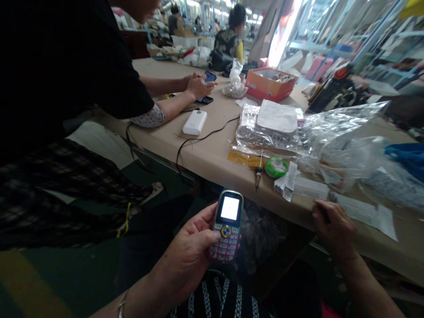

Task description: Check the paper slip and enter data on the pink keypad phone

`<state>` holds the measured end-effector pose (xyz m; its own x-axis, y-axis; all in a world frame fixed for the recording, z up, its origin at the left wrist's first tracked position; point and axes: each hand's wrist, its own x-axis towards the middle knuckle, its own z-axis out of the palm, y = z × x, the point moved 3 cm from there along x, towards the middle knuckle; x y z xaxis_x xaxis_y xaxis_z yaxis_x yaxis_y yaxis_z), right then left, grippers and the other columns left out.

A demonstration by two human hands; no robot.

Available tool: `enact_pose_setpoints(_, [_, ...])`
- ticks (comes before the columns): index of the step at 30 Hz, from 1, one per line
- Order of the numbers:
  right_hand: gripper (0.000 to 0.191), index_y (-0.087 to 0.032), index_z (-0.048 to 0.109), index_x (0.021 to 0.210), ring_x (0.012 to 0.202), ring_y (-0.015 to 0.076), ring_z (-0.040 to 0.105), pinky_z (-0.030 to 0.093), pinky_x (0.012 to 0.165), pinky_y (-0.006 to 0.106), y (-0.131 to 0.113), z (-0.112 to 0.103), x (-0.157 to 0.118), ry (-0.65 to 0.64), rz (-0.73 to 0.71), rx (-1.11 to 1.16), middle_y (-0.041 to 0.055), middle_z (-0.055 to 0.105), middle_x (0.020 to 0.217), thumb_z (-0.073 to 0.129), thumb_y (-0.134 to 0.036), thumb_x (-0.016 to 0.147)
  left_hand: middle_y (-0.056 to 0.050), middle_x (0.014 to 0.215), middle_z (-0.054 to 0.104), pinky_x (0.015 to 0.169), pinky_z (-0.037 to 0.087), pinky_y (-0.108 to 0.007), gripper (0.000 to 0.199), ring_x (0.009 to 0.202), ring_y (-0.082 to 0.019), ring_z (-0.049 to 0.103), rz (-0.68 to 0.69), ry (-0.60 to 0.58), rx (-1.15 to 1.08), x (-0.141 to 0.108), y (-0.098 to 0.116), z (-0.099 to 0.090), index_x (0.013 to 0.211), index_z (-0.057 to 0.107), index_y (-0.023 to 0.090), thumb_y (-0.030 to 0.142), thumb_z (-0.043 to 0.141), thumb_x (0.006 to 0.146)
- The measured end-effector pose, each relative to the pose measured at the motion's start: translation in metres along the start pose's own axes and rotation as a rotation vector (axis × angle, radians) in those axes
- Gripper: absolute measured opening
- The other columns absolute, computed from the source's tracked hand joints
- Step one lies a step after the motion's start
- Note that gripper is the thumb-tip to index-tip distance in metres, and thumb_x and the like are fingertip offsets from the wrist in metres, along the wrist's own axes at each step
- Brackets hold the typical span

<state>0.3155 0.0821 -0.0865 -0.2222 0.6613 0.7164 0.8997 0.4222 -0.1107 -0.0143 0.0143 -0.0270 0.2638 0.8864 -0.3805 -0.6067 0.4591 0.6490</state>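
Note:
A small keypad phone [226, 247] with a lit white screen and purplish keys is held upright above my lap. My left hand [192, 247] is wrapped round it, the thumb lying beside its round centre button. At the table's front edge rests my right hand [336, 227], fingers loosely curled in, with no object visible in it. Closest to that hand are strips of white printed labels [309, 187] and more label sheets [357, 208] on the tabletop.
A green tape roll [276, 167], a thin pointed tool [258, 174] and a plastic-wrapped stack [277, 117] lie on the brown table [212, 154]. Behind are a white power bank [194, 123], a cable and an orange box [270, 86]. A person at left leans over another phone [210, 77].

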Motion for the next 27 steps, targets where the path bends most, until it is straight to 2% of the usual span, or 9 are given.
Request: enact_pose_setpoints(27, [0.016,-0.017,0.061,0.098,0.078,0.0218,0.060,0.049,0.075,0.034,0.0005,-0.0001,-0.0001,0.011,-0.004,-0.013,0.0071,0.063,0.085,0.050,-0.026,0.090,-0.011,0.087,0.069,0.071,0.050,-0.030,0.048,0.075,-0.018,0.064,0.002,-0.007,0.007,0.0017,-0.0022,-0.0007,0.118,0.060,0.017,0.007,0.057,0.071])
